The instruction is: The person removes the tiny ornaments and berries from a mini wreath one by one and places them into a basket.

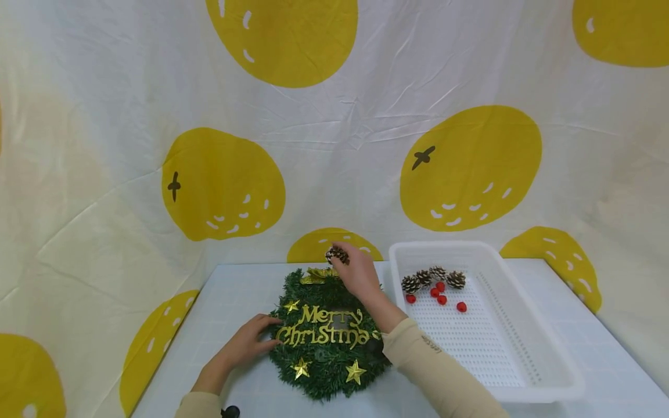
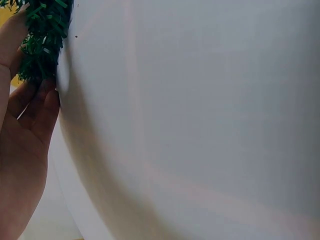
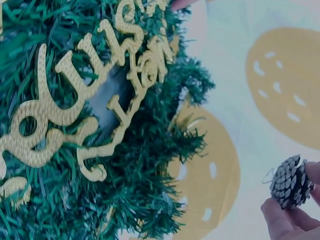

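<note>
A green wreath [image 1: 326, 363] lies on the table, with gold "Merry Christma" lettering [image 1: 324, 326] across its middle, several gold stars [image 1: 355, 372] and a gold bow [image 1: 316, 275] at its top. My left hand [image 1: 245, 342] holds the wreath's left edge; in the left wrist view, its fingers [image 2: 44, 112] meet the greenery [image 2: 47, 37]. Above the wreath's upper right, my right hand [image 1: 360, 274] pinches a white-tipped pine cone [image 1: 336, 255] between thumb and fingers. A thin wire loop sticks out from that pine cone [image 3: 290, 182] in the right wrist view, apart from the greenery.
On the right stands a white perforated basket [image 1: 533, 325]. Several pine cones [image 1: 411, 284] and several red berries [image 1: 461, 306] sit toward its far left. A fruit-print cloth [image 1: 334, 174] hangs behind the table [image 1: 219, 296]. A small black object [image 1: 230, 411] shows by the left wrist.
</note>
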The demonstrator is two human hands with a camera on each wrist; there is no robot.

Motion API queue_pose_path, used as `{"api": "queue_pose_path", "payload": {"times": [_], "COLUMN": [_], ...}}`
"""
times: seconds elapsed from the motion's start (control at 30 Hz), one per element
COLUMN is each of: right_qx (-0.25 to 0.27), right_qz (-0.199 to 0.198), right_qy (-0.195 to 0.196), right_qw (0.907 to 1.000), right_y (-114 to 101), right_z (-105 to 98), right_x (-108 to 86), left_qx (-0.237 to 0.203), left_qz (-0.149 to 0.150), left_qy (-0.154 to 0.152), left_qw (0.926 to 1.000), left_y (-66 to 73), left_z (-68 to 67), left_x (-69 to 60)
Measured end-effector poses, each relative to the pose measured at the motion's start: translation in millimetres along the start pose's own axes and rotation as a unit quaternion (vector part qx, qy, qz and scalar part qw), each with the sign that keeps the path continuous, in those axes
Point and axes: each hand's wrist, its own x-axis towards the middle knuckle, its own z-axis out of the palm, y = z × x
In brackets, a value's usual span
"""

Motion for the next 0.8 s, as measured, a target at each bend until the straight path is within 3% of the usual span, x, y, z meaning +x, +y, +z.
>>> {"api": "queue_pose_path", "payload": {"times": [0.3,0.8], "right_qx": [0.013,-0.047], "right_qz": [0.002,-0.017], "right_qy": [0.018,0.028], "right_qw": [0.9998,0.9983], "right_y": [8,32], "right_z": [-23,-65], "right_x": [2.9,2.3], "left_qx": [-0.003,-0.005], "left_qz": [-0.006,-0.003], "left_qy": [-0.006,-0.009], "left_qw": [1.0,0.9999], "left_y": [0.1,3.9], "left_z": [-0.7,-3.2], "left_x": [0.6,0.3]}}
